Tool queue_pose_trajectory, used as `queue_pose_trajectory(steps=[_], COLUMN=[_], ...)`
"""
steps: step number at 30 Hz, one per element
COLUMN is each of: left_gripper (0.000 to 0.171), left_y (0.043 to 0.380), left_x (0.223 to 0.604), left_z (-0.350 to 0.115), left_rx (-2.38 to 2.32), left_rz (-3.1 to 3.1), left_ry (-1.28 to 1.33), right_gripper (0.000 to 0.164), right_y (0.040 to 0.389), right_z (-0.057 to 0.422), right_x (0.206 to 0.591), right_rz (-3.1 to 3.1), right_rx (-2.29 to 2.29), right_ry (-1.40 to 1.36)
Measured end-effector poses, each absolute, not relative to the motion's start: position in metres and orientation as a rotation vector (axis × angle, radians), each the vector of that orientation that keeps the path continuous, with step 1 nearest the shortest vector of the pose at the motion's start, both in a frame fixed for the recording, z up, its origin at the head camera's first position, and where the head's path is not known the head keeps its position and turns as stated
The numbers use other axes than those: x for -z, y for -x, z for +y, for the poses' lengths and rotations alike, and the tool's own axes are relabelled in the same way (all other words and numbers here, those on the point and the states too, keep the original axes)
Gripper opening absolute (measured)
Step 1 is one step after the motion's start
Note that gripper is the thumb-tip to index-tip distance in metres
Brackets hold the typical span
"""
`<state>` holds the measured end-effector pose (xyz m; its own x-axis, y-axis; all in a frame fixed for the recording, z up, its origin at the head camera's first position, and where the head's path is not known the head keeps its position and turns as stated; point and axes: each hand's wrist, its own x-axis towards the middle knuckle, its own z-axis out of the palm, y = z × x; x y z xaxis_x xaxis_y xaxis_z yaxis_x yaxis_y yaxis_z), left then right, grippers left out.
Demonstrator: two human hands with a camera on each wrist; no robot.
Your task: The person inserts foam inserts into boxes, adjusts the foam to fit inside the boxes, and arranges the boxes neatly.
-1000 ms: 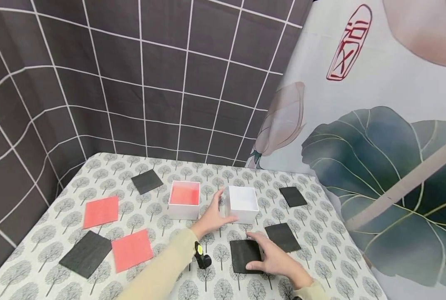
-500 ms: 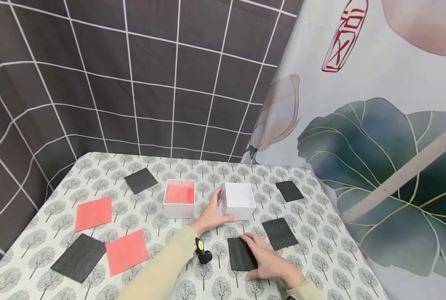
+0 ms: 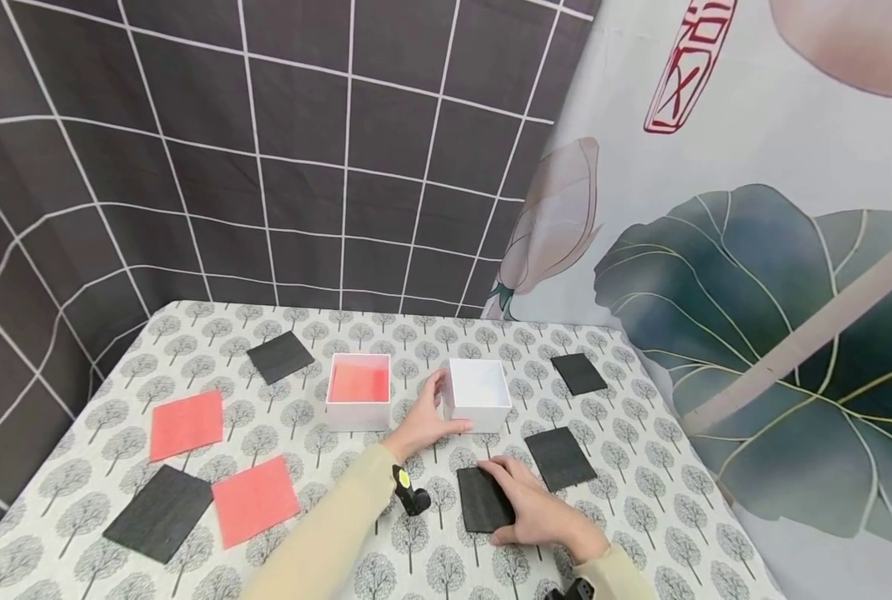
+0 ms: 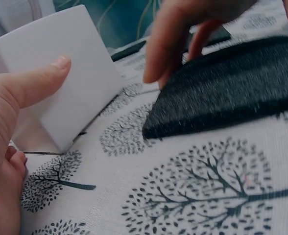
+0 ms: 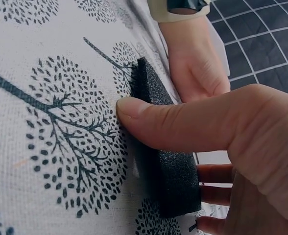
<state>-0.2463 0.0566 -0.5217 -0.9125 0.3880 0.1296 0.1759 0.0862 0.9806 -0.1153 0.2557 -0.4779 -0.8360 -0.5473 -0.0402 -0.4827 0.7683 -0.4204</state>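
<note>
My left hand [image 3: 422,421] holds the near-left corner of a square white box [image 3: 479,392]. Its thumb lies along the front wall, and its index finger is on the left side. In the left wrist view, the white box [image 4: 70,54] stands beside my thumb. My right hand [image 3: 532,504] grips a thick, fuzzy black square cloth [image 3: 479,498], thumb at the near edge and fingers at the far edge. The right wrist view shows my thumb against the black cloth's edge [image 5: 178,181]. Part of the cloth is hidden under the right hand.
A second white box [image 3: 359,417] with red inside stands left of the first. Two more black cloths [image 3: 560,458] lie on the right. Two red cloths [image 3: 255,500] and two black ones [image 3: 159,512] lie on the left. A tree-print tablecloth [image 3: 326,550] covers the table.
My right hand's thumb and fingers have closed in on the black cloth's edges. The left hand stays at the white box. The head view has shifted slightly.
</note>
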Motion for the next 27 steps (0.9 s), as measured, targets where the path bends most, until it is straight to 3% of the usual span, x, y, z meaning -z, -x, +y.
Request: queue_pose_trajectory(steps=[27], left_gripper=[0.109], left_y=[0.244], left_x=[0.517], left_z=[0.055], left_rx=[-1.961], left_rz=[2.157], left_ry=[-0.485], right_gripper=[0.096], right_y=[0.126], right_z=[0.274], right_x=[0.424], right_rz=[2.927], right_rx=[0.725], right_ry=[0.838])
